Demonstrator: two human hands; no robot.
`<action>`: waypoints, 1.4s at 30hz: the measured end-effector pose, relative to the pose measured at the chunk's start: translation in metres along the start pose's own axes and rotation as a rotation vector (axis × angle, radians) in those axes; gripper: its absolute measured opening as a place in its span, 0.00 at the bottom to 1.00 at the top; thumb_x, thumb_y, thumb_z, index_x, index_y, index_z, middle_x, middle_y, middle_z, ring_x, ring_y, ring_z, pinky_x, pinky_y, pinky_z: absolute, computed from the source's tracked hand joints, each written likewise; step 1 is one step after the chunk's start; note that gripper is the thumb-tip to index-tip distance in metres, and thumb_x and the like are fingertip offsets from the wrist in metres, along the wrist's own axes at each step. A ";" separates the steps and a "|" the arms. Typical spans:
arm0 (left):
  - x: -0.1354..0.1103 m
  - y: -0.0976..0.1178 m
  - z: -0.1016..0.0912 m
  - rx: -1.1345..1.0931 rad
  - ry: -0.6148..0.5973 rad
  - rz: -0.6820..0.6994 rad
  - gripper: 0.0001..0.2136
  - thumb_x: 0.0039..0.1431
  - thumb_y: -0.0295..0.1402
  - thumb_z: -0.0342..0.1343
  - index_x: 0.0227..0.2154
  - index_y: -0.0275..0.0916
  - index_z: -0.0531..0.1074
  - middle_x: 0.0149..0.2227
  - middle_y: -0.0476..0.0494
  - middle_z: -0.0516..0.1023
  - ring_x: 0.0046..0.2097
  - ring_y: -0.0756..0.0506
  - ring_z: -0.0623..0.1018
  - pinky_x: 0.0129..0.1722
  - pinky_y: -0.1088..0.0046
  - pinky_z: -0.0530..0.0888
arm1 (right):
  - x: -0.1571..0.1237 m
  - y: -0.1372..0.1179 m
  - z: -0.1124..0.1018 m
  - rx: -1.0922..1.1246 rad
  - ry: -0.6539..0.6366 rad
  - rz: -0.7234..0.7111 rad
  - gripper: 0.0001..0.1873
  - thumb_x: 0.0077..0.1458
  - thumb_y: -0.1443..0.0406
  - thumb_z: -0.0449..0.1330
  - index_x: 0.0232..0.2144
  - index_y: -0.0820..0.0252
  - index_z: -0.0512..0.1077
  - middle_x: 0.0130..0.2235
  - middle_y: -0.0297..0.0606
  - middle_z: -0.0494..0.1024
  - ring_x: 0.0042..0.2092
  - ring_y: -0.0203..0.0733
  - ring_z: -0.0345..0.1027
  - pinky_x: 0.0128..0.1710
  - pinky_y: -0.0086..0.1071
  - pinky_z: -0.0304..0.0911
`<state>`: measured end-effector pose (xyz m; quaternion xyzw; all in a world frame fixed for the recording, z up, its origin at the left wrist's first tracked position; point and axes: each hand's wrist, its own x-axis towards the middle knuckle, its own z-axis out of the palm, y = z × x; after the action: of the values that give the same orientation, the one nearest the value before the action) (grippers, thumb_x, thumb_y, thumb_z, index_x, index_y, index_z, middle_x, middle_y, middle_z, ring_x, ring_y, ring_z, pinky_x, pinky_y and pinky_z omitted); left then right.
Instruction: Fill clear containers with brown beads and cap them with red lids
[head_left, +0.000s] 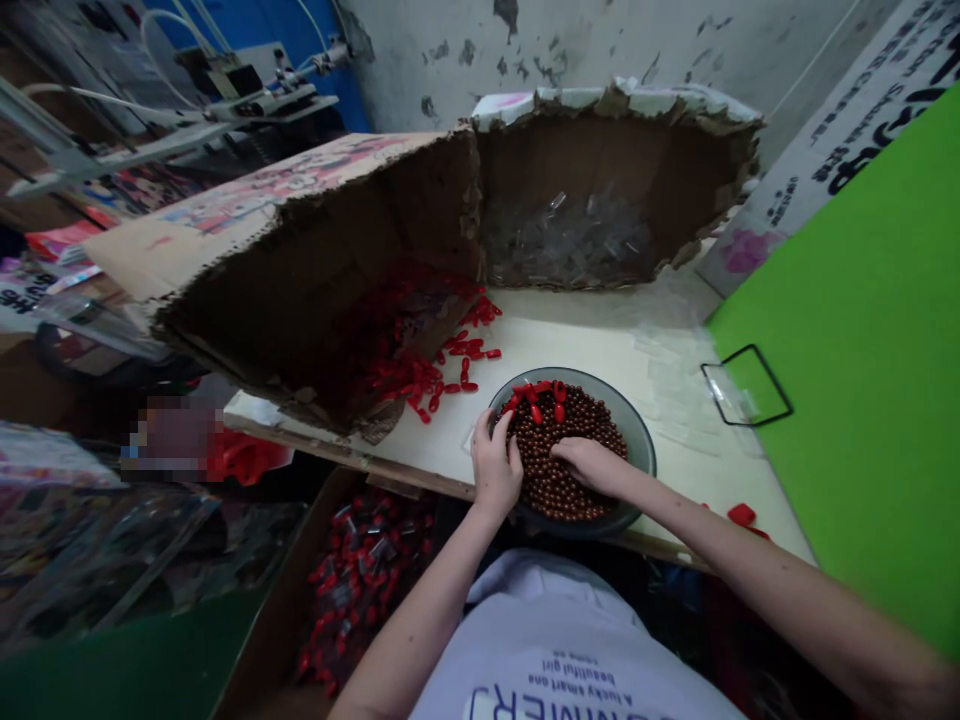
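Observation:
A round grey bowl (638, 430) sits at the near edge of the pale table, filled with small brown beads (570, 440) and a few red caps (537, 398) at its far side. My left hand (496, 463) rests on the bowl's left rim with its fingers curled into the beads. My right hand (592, 462) lies on the beads in the middle of the bowl, fingers bent and pressed together. What either hand holds is hidden among the beads.
A torn cardboard box (300, 250) on its side spills red caps (442, 365) onto the table. A second torn box (607, 190) behind holds clear plastic pieces. A green panel (877, 330) stands at right. Below the table a box (360, 580) holds finished red-capped pieces.

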<state>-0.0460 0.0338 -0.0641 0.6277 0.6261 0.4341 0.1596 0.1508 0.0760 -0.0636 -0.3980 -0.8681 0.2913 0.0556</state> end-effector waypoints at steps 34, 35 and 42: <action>0.032 0.101 -0.042 -1.080 -0.438 -0.422 0.18 0.47 0.32 0.64 0.43 0.34 0.74 0.36 0.42 0.81 0.34 0.48 0.79 0.38 0.72 0.76 | -0.023 -0.002 -0.035 0.241 0.217 0.180 0.09 0.51 0.63 0.60 0.36 0.55 0.77 0.34 0.37 0.81 0.37 0.46 0.74 0.41 0.40 0.66; 0.032 0.102 -0.042 -1.084 -0.437 -0.415 0.18 0.48 0.33 0.64 0.43 0.33 0.74 0.36 0.41 0.81 0.34 0.49 0.79 0.39 0.72 0.76 | -0.023 0.000 -0.030 0.219 0.199 0.180 0.09 0.51 0.64 0.60 0.36 0.55 0.77 0.34 0.37 0.81 0.37 0.46 0.74 0.40 0.38 0.65; 0.033 0.100 -0.041 -1.079 -0.401 -0.356 0.20 0.48 0.33 0.64 0.45 0.35 0.73 0.41 0.40 0.80 0.41 0.46 0.79 0.44 0.68 0.76 | -0.015 0.004 -0.036 0.152 0.256 0.263 0.08 0.54 0.63 0.57 0.33 0.56 0.75 0.35 0.36 0.81 0.37 0.44 0.74 0.38 0.34 0.63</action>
<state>-0.0172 0.0331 0.0452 0.4131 0.3705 0.5305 0.6408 0.1755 0.0834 -0.0343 -0.5366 -0.7699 0.3077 0.1569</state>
